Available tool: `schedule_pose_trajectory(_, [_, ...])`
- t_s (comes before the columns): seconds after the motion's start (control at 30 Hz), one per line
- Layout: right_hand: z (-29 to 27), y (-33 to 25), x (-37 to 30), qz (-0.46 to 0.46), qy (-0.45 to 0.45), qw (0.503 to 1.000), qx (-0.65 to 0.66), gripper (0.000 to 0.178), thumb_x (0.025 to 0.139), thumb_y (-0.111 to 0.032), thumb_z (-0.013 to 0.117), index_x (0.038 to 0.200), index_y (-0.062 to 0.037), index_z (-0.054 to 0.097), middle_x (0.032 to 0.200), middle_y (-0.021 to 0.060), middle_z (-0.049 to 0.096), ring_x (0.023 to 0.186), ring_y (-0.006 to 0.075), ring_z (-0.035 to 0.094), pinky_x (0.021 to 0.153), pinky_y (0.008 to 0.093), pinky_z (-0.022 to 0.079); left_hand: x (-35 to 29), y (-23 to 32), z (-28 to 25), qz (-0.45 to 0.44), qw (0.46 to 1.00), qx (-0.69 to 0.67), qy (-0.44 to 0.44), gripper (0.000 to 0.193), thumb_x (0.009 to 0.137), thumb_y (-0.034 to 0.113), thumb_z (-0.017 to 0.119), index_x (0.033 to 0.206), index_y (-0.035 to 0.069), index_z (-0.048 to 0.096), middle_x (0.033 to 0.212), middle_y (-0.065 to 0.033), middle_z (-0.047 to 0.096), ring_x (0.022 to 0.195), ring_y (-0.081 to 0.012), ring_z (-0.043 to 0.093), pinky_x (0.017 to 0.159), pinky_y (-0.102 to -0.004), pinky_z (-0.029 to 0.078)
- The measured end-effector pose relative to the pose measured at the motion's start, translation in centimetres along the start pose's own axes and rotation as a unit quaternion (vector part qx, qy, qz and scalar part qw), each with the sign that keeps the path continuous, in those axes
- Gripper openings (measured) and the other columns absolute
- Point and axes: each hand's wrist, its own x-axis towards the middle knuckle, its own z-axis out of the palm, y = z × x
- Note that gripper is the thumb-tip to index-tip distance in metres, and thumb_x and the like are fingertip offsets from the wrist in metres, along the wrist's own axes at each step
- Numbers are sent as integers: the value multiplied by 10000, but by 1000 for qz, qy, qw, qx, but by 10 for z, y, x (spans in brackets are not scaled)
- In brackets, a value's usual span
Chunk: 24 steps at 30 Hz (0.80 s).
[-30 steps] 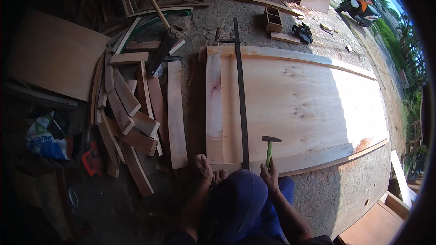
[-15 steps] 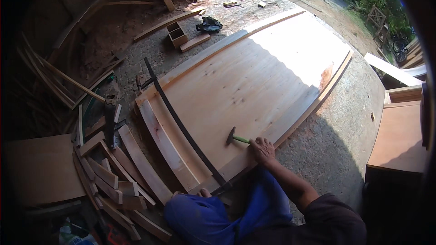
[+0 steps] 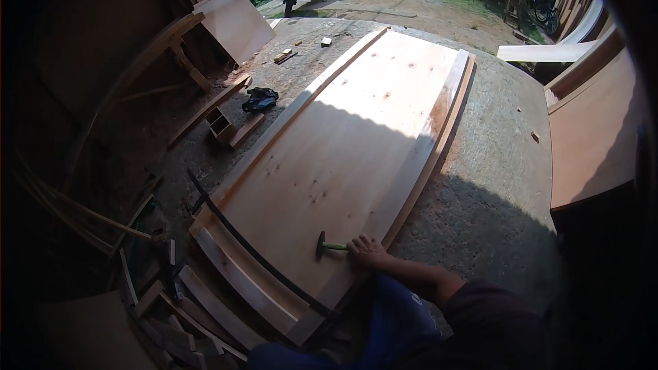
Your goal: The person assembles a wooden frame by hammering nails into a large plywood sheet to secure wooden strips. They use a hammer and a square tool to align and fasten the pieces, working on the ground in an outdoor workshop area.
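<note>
1 hand only, the right hand [image 3: 368,252], is clamped on the hammer [image 3: 329,246] over the wood panel [image 3: 343,157]; left hand unseen, so a glancing blow could dent the face.

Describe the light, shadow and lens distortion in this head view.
Head view: hard sunlight falls on the far half of the wooden panel and the concrete ground; a sharp-edged shadow covers the near half, where the right hand holds the hammer. The left side with its wood scraps is dim. Fisheye bends the panel's straight edges, and the corners go black. The left hand is out of view.
</note>
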Motion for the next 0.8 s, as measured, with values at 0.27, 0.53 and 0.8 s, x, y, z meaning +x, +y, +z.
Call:
schedule_pose_trajectory(0.27, [-9,45,0,-161,-35,969,-182,1055,813,-416,783,1642,-308,140,1462,114,479,1460,322,370,1038,734,359,30,24,-1,47,998,13,-43,452,972,291,655,1289,-19,570,1132,-218,691,1053,-376,672,919,-453,526])
schedule_pose_trajectory(0.53, [3,24,21,-173,-54,954,-240,969,830,-383,766,1619,-378,203,1305,125,528,1254,321,484,1012,654,389,44,16,-12,56,997,20,-54,462,968,289,657,1299,-21,567,1138,-221,690,1063,-379,670,928,-456,526])
schedule_pose_trajectory(0.8, [23,24,-1,-173,-14,959,-225,667,949,-292,603,1545,-433,338,1277,90,543,1218,280,485,960,474,410,39,18,-13,74,995,20,-66,472,965,287,660,1308,-23,565,1145,-224,689,1074,-382,668,937,-458,525])
